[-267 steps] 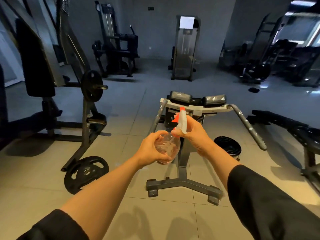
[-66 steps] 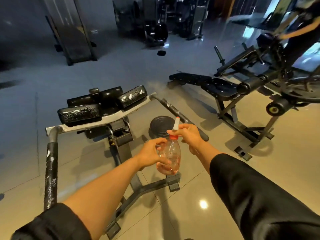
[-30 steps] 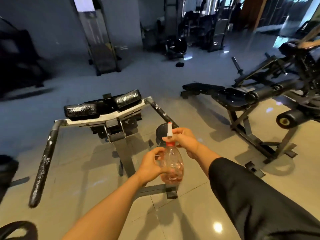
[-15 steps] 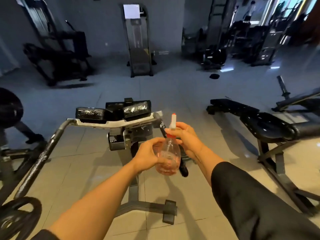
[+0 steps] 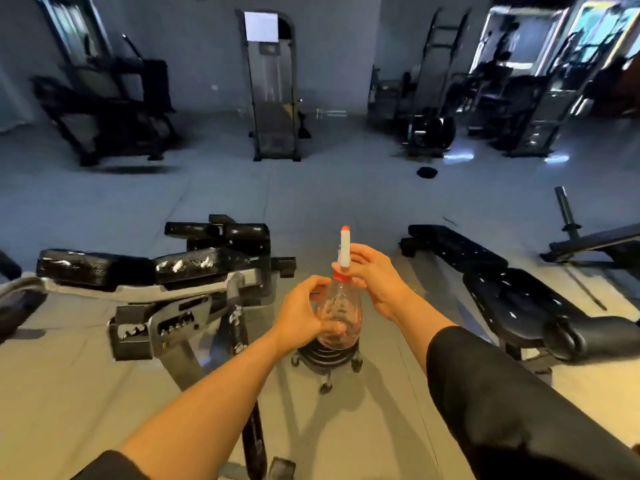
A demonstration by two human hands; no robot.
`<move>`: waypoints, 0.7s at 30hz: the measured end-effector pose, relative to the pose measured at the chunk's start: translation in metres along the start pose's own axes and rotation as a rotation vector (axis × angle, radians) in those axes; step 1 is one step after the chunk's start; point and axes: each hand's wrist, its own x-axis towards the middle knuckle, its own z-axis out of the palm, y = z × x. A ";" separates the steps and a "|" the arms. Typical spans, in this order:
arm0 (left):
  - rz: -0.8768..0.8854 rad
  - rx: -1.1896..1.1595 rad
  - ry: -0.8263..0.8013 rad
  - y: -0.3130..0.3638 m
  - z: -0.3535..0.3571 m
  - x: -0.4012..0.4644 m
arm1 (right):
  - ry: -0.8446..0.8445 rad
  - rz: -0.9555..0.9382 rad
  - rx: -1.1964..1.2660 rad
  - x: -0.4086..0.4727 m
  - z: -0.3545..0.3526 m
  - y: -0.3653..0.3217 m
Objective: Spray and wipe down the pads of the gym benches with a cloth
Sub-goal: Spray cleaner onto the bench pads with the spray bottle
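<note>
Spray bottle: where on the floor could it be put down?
Bare floor lies between the wheeled weight stack and the flat bench on the right. Also the open floor beyond the pads. Left is crowded by the frame.

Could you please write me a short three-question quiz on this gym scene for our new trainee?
1. True or false: the left hand holds the body of the spray bottle.
2. Which hand is at the bottle's white nozzle?
3. The flat bench lies to the bottle's: A) left B) right.

Key:
1. True.
2. The right hand.
3. B.
</note>
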 end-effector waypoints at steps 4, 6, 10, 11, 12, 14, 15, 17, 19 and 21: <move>-0.103 -0.036 0.185 -0.009 0.027 0.014 | -0.202 0.003 -0.082 0.042 -0.012 0.006; -0.164 -0.053 0.298 -0.012 0.035 0.017 | -0.325 -0.001 -0.118 0.063 -0.009 0.007; -0.277 -0.079 0.467 -0.023 0.037 0.021 | -0.528 0.023 -0.145 0.099 0.013 0.018; -0.296 -0.082 0.495 -0.027 0.036 0.023 | -0.562 0.028 -0.150 0.106 0.019 0.021; -0.315 -0.085 0.520 -0.030 0.036 0.027 | -0.593 0.029 -0.159 0.113 0.025 0.023; -0.346 -0.092 0.563 -0.040 0.034 0.040 | -0.640 0.030 -0.177 0.132 0.032 0.028; -0.355 -0.102 0.576 -0.047 0.033 0.050 | -0.656 0.027 -0.191 0.144 0.033 0.030; -0.363 -0.099 0.584 -0.060 0.031 0.076 | -0.671 0.033 -0.207 0.173 0.035 0.032; -0.360 -0.089 0.581 -0.075 0.028 0.103 | -0.667 0.049 -0.221 0.201 0.035 0.032; -0.361 -0.116 0.588 -0.086 0.026 0.130 | -0.670 0.052 -0.246 0.227 0.036 0.028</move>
